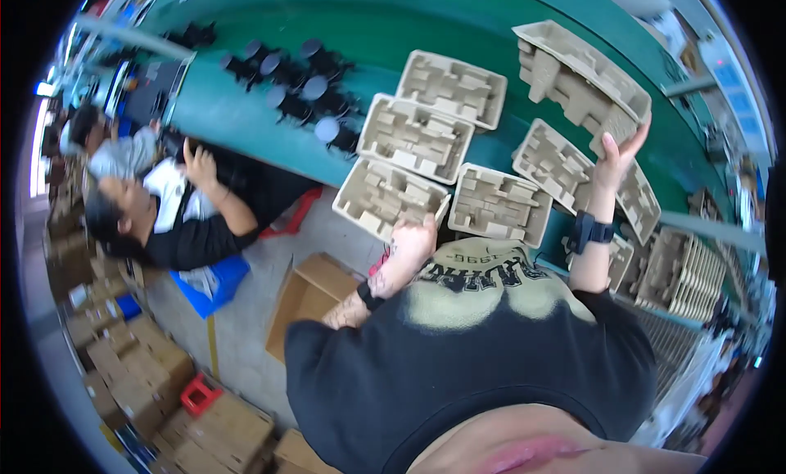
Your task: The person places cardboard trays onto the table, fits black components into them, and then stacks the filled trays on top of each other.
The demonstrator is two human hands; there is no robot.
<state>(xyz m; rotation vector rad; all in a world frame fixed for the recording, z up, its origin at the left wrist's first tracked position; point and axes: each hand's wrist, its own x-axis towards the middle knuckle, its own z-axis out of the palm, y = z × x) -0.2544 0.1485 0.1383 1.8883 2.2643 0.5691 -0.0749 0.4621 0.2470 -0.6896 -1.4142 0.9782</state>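
Person stands at a long green worktop [246, 114], seen from above.

Right hand [616, 155]: raised, fingers closed around the lower edge of a small stack of moulded pulp trays [583, 77], held tilted and clear of the worktop surface. A dark band sits on that wrist.

Left hand [414, 238]: resting on the near edge of a pulp tray at the worktop's front [385, 197]. Fingers curl over its rim; how firm the grip is cannot be told from here.

Other single trays lie cavity-up on the worktop, close together, some overlapping: one beside the front tray [499, 204], one behind it [416, 137], one further back [452, 88], and one below the raised stack [555, 163].

To the right, a taller pile of trays on edge [684, 269].

Further along the worktop, on the left: a cluster of small black parts with round grey tops [299, 85].

A seated co-worker [176, 212] in a dark top leans at the worktop, one hand up on it.

Floor: an open cardboard box [307, 298] near the person's feet, a blue crate [211, 282], more cardboard cartons [164, 392] stacked at lower left.
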